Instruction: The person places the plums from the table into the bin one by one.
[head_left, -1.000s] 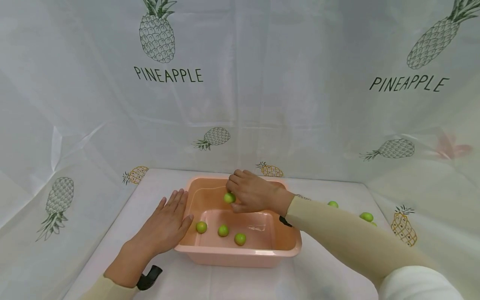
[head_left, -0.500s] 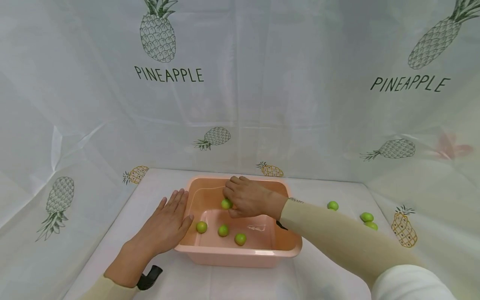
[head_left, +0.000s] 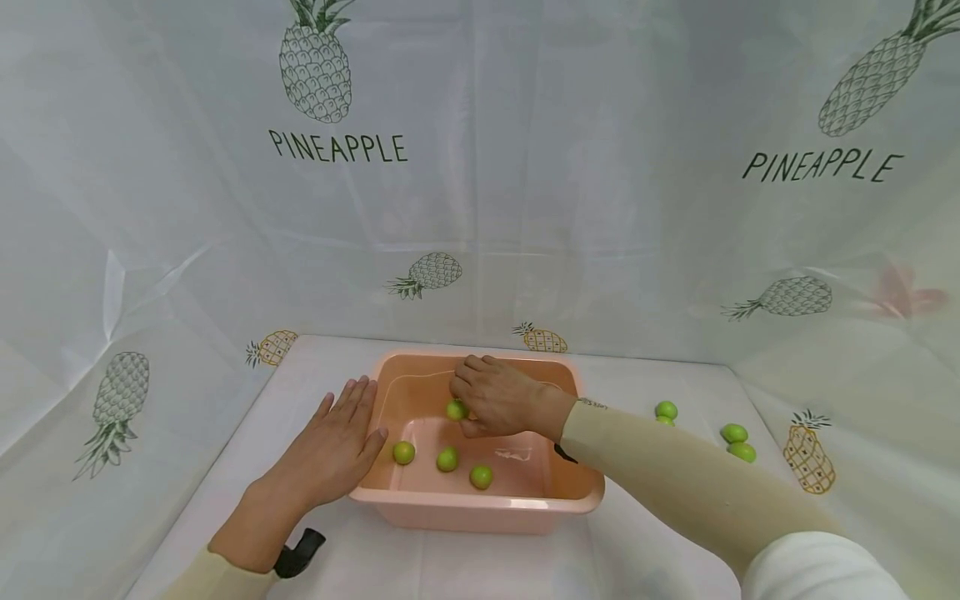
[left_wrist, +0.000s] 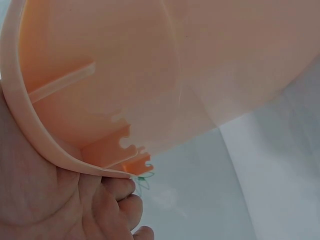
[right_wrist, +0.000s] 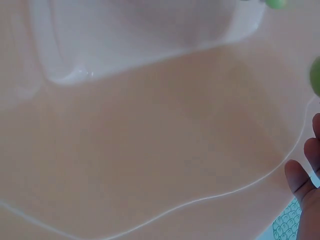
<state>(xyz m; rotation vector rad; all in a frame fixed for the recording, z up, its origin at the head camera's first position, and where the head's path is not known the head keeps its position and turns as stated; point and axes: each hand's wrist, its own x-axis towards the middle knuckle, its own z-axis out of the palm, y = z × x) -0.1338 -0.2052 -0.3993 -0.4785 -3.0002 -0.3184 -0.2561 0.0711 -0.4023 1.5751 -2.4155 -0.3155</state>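
Observation:
In the head view a pink plastic basin stands mid-table. My left hand lies along its left rim with fingers straight; the left wrist view shows that palm against the outside of the rim. My right hand is over the basin's inside, fingers curled, pinching a small round green fruit between fingertips and thumb. Three more such fruits lie on the basin floor, among them a left one and a right one. In the right wrist view the held fruit is at the edge.
Right of the basin, several green fruits lie on the white table: a pair partly behind the right sleeve, and another pair farther right. Pineapple-printed sheeting rises behind and beside the table. The right forearm crosses the basin's right rim.
My right hand has come lower and slightly nearer in the basin with the green fruit, then shifted a touch right. More fruits show past the right sleeve. The left hand stays put.

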